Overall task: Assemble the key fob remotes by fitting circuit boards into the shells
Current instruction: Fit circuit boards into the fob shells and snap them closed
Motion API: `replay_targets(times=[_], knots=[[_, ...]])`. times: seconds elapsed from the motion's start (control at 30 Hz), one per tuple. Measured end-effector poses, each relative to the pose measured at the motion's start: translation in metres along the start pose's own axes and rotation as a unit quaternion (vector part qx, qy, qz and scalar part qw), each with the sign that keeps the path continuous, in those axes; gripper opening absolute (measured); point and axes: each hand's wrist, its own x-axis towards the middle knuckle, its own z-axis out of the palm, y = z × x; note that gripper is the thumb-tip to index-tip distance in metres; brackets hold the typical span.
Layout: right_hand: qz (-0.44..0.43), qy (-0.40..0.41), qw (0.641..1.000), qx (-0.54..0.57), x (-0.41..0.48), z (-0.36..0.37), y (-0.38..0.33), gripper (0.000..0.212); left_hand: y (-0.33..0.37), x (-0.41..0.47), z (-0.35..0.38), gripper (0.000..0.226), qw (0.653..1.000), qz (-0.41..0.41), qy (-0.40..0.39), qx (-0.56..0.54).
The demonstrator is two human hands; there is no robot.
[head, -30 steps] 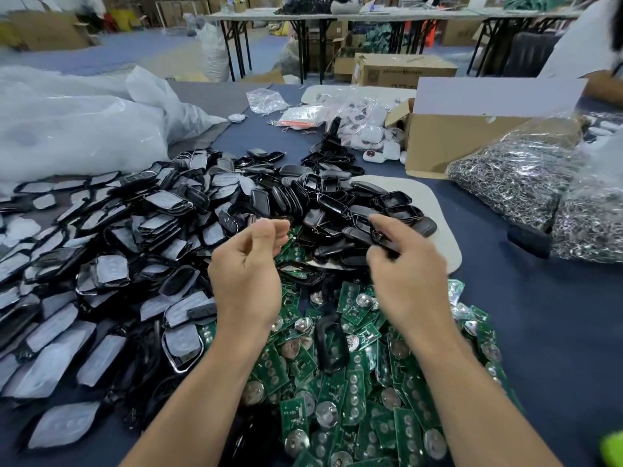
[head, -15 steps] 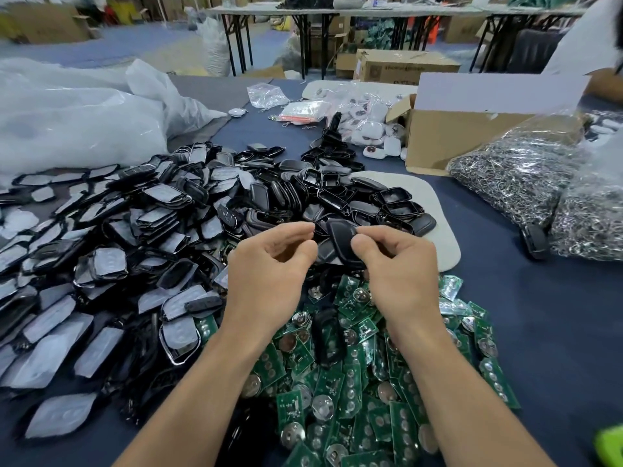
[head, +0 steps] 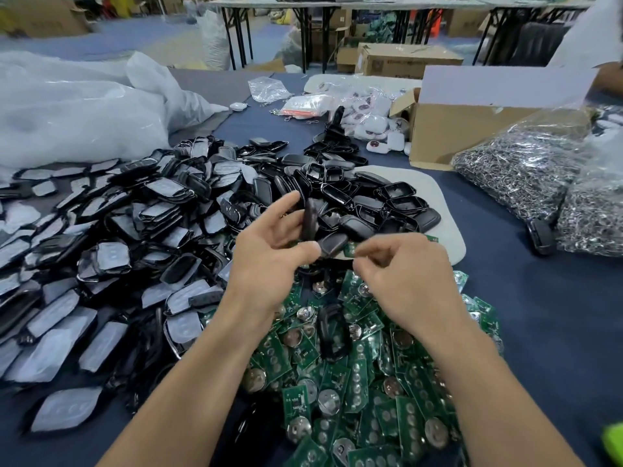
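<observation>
Standing upright in left hand [head: 266, 264]: shell [head: 309, 220]

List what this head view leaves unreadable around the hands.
Head view throughout:
- What the right hand pinches, if anything; its curled fingers hide it.
- Whether the dark shell in the left hand's grip is filled; edge-on, blurred.
- Print on the cardboard box; too small.
- Bright green object; cut by the lower right edge.

left hand [head: 269, 264] gripping, right hand [head: 403, 281] curled
</observation>
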Motion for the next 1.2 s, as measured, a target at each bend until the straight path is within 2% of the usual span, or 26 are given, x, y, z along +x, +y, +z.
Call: replay_targets(times=[0.1, 0.17, 0.23, 0.4, 0.5, 0.63, 0.73, 0.83, 0.93, 1.03, 1.13, 1.2], knots=[[0.000, -0.102, 0.984, -0.149, -0.005, 0.000, 0.003, 0.023, 0.003, 0.004, -0.006, 0.068, 0.988, -0.055, -0.005, -0.144], [-0.016, -0.115, 0.978, -0.173, -0.006, 0.000, 0.001, 0.023, 0.005, 0.004, -0.007, 0.059, 0.969, -0.089, -0.029, -0.230], [-0.012, -0.107, 0.982, -0.157, -0.005, 0.000, 0.002, 0.019, 0.008, 0.003, -0.009, 0.049, 0.954, -0.122, -0.062, -0.268], [0.031, -0.105, 0.993, -0.035, -0.003, -0.002, 0.003, 0.023, 0.010, 0.000, -0.011, 0.038, 0.937, -0.182, -0.153, -0.257], [0.051, -0.063, 0.990, 0.119, -0.002, -0.005, -0.001, 0.023, 0.009, -0.001, -0.010, 0.037, 0.937, -0.195, -0.166, -0.237], [0.087, -0.027, 0.947, 0.309, -0.002, -0.006, -0.005, 0.033, 0.011, 0.001, -0.012, 0.038, 0.937, -0.195, -0.168, -0.235], [0.110, -0.004, 0.912, 0.394, 0.000, -0.005, -0.007, 0.031, 0.010, 0.002, -0.012, 0.034, 0.942, -0.198, -0.142, -0.232], [0.131, -0.017, 0.877, 0.461, 0.000, -0.003, -0.009, 0.040, 0.007, 0.003, -0.011, 0.032, 0.953, -0.195, -0.107, -0.206], [0.135, -0.040, 0.855, 0.499, -0.002, 0.000, -0.012, 0.039, 0.007, 0.003, -0.010, 0.033, 0.963, -0.197, -0.085, -0.163], [0.113, -0.044, 0.870, 0.478, -0.004, 0.002, -0.014, 0.026, 0.006, 0.001, -0.009, 0.032, 0.972, -0.185, -0.091, -0.111], [0.082, -0.042, 0.898, 0.430, -0.005, 0.002, -0.011, 0.041, 0.007, 0.001, -0.009, 0.029, 0.974, -0.178, -0.092, -0.107], [0.075, -0.038, 0.909, 0.408, -0.004, 0.003, -0.010, 0.052, 0.008, 0.001, -0.010, 0.029, 0.967, -0.185, -0.119, -0.127]])
